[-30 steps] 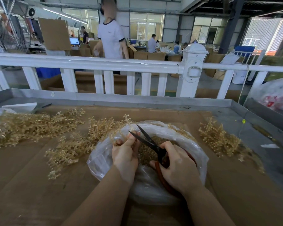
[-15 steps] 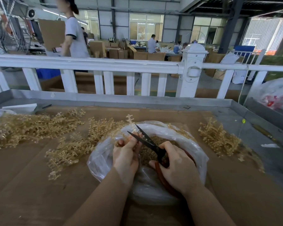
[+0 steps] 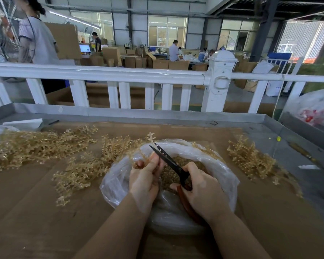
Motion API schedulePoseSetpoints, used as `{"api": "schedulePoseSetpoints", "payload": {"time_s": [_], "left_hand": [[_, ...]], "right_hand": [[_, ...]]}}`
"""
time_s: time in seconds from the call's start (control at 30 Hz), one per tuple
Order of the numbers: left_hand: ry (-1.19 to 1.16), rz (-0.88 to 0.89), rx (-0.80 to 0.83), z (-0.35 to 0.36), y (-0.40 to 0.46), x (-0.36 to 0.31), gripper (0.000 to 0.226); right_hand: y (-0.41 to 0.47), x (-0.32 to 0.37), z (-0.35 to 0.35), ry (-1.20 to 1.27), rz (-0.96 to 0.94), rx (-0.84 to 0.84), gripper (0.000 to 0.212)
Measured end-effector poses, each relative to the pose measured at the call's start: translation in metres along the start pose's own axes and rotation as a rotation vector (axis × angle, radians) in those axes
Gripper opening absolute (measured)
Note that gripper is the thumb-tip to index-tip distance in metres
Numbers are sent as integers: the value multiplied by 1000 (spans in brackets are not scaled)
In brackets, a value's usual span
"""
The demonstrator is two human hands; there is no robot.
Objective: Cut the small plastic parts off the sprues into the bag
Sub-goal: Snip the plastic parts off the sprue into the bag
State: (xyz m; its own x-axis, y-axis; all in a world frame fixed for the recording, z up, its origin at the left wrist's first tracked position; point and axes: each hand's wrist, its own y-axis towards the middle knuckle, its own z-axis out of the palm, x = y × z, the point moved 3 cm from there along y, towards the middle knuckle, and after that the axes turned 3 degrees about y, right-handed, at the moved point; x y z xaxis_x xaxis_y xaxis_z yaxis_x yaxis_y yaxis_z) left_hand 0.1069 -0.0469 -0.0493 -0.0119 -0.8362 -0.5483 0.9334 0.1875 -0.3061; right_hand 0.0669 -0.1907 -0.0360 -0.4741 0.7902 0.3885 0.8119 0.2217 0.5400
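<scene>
Sprue (image 3: pixel 150 137) in left hand (image 3: pixel 145 179), no labels

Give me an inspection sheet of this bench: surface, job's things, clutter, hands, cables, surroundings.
Surface: brown cardboard sheet laid in a grey metal tray.
Job's things: clear plastic bag open at centre, amber cut parts inside; uncut sprues heaped to the left, smaller sprue pile to the right; scissors, blades nearly closed over the bag.
Clutter: white slab at far left; yellow-tipped pin on the tray.
Hands: left hand pinches a sprue over the bag; right hand grips the scissors' red handles.
Cables: nothing seen.
Surroundings: white railing, cartons, workers behind.
</scene>
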Motion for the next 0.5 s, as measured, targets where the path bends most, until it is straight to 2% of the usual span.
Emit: {"api": "schedulePoseSetpoints", "payload": {"time_s": [0.5], "left_hand": [[24,5,20,-1,-5,-2,31]], "right_hand": [[0,2,-3,-74,-20,-38,42]]}}
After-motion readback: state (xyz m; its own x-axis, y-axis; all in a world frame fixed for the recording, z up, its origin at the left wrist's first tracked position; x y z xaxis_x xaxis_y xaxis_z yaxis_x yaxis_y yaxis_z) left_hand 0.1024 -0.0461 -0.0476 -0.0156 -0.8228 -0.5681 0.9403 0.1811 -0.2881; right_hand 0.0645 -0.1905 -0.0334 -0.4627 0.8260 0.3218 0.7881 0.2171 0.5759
